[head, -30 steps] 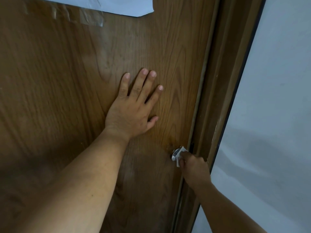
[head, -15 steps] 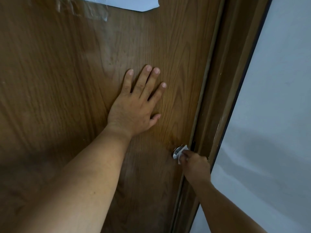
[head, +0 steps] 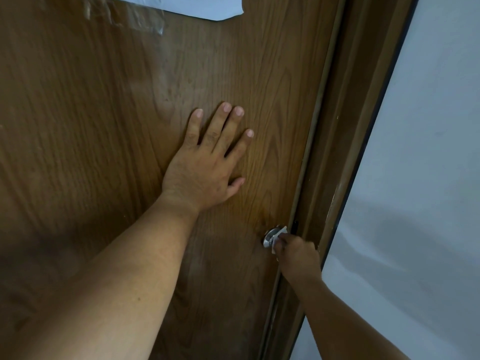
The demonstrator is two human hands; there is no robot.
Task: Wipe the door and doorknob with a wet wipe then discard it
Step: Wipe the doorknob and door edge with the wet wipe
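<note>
Brown wood grain covers the door (head: 104,126), and the left hand (head: 205,167) lies flat against it with fingers spread. Lower right, the right hand (head: 296,255) is closed around the wet wipe (head: 279,233), pressing it onto the shiny metal doorknob (head: 268,236) just beside the door frame (head: 345,152). White paper (head: 197,6) and clear tape (head: 137,18) sit at the door's top. No containers show.

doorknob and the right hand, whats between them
In the head view, a white wet wipe sits between the right hand and the metal doorknob, pressed against it.
</note>
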